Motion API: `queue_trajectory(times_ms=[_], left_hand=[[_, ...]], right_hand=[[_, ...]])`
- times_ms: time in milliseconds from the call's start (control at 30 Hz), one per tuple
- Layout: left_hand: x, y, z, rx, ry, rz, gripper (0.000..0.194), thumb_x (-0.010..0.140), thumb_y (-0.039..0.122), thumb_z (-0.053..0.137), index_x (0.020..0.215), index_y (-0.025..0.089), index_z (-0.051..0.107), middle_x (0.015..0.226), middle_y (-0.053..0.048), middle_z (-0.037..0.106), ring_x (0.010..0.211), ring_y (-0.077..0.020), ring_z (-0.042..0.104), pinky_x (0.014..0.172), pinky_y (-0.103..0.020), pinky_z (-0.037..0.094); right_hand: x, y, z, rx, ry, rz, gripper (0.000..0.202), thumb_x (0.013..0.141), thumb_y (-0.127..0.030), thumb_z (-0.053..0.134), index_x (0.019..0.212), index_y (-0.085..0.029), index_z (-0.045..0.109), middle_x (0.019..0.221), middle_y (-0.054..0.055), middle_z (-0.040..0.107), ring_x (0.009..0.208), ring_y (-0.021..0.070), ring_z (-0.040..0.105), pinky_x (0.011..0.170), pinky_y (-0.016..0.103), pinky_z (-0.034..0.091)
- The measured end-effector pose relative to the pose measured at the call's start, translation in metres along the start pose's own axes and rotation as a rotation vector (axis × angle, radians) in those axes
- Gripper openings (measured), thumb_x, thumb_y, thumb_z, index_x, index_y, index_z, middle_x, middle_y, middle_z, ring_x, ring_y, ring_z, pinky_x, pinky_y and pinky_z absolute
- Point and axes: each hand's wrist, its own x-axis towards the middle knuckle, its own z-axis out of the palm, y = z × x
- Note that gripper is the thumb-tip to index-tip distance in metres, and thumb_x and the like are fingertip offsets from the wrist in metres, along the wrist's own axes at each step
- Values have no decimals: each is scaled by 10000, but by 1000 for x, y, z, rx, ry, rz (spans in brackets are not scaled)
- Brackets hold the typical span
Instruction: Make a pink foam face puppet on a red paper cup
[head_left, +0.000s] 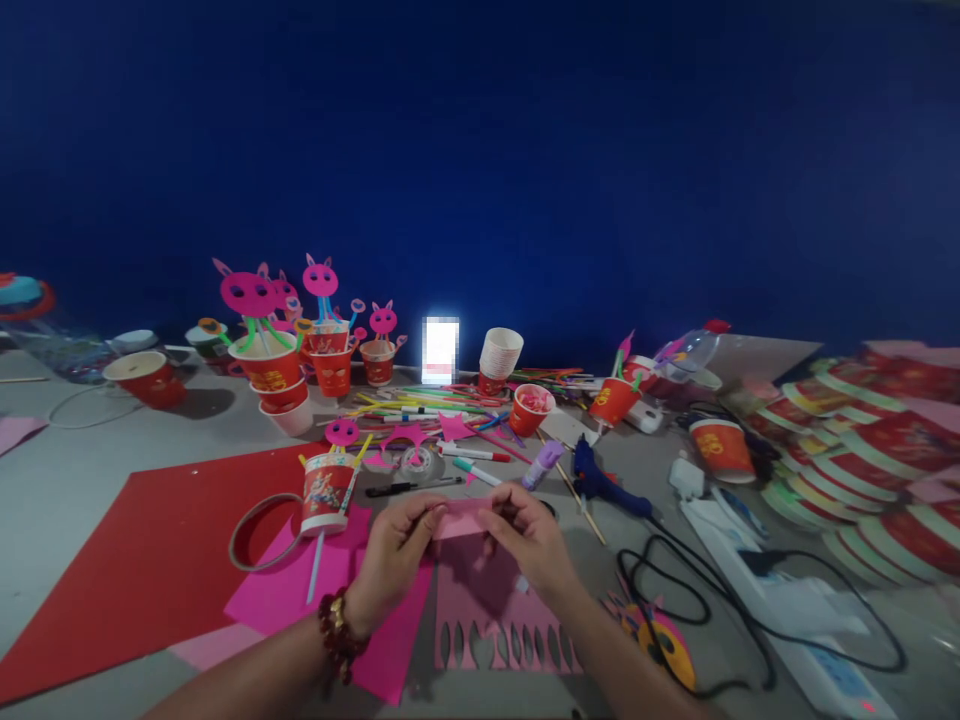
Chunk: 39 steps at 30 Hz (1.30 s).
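Note:
Between my two hands a small piece of pink paper [463, 518] is stretched out, pinched at both ends. My left hand [401, 545], with a beaded bracelet on the wrist, grips its left end between thumb and fingers. The thumb and fingers of my right hand [529, 535] close on its right end. Below them lies a larger pink sheet [480, 600] with a row of leaf-shaped holes cut along its near edge. To the left, a decorated paper cup [325, 495] with a pink face and a straw stands on magenta paper [270, 585].
A red sheet [150, 560] covers the left of the table. Markers and straws lie behind my hands. At right are a blue glue gun [600, 480], its black cable, a power strip [780, 600] and many stacked cups [885, 440]. Finished cup figures [262, 350] stand back left.

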Motion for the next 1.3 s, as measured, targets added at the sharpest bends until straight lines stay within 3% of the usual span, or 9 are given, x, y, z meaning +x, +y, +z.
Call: queue_trajectory(times_ms=[133, 433, 567, 733, 833, 933, 1033, 1133, 1300], left_hand=[[1, -3, 2, -81, 11, -57, 409, 859, 549, 585, 851, 153, 685, 521, 45, 483, 469, -106, 425, 457, -206, 338], [6, -16, -2, -82, 17, 6, 412, 874, 552, 576, 967, 162, 669, 620, 44, 469, 514, -94, 355, 469, -200, 276], [0, -16, 2, -129, 12, 4, 388, 887, 548, 566, 827, 170, 628, 588, 64, 398, 497, -85, 319, 458, -195, 252], [-11, -12, 7, -197, -55, -58, 403, 854, 548, 627, 769, 154, 630, 606, 53, 430, 513, -69, 333, 465, -177, 250], [-16, -5, 11, -311, -119, -136, 483, 827, 627, 612, 910, 154, 663, 510, 84, 393, 433, -62, 296, 423, -174, 232], [-20, 5, 16, -388, -217, -98, 595, 787, 639, 652, 1134, 157, 625, 512, 74, 476, 437, -84, 396, 454, -190, 341], [-25, 11, 21, -397, -332, -141, 510, 728, 567, 752, 1007, 148, 666, 628, 14, 604, 528, -111, 521, 544, -225, 437], [-30, 13, 23, -360, -289, -219, 457, 723, 584, 737, 839, 146, 678, 632, -10, 641, 532, -128, 553, 526, -234, 438], [-40, 8, 16, -189, -232, -271, 428, 757, 587, 687, 720, 160, 675, 591, -4, 636, 524, -142, 553, 484, -235, 425]], right_hand=[[2, 4, -2, -54, 27, -45, 374, 774, -514, 751, 771, -191, 563, 531, -65, 586, 422, 102, 584, 437, 191, 456], [0, -5, 4, -157, -59, -20, 427, 787, -584, 704, 775, -196, 528, 555, -60, 593, 412, 93, 575, 442, 187, 428], [-12, -12, 8, -187, -24, -49, 422, 802, -579, 693, 764, -191, 531, 569, -58, 585, 435, 93, 588, 467, 189, 433], [-37, -2, 10, -39, 34, 54, 453, 775, -599, 716, 795, -192, 518, 570, -53, 602, 400, 90, 566, 436, 186, 420], [-48, 3, 13, 49, 121, 73, 464, 755, -599, 739, 795, -191, 521, 585, -34, 632, 400, 86, 547, 432, 186, 411], [-53, 4, 18, 115, 233, 40, 410, 765, -530, 770, 799, -185, 552, 602, -32, 638, 455, 82, 557, 482, 182, 419], [-53, 3, 25, 123, 239, -10, 353, 797, -486, 759, 798, -185, 575, 580, -41, 611, 497, 95, 562, 525, 197, 440], [-51, 3, 31, 78, 194, -42, 344, 823, -497, 724, 806, -189, 572, 558, -49, 576, 490, 108, 544, 530, 221, 452], [-54, 14, 36, -71, 221, -117, 323, 841, -487, 696, 874, -192, 569, 699, -28, 581, 598, 126, 552, 562, 224, 443]])
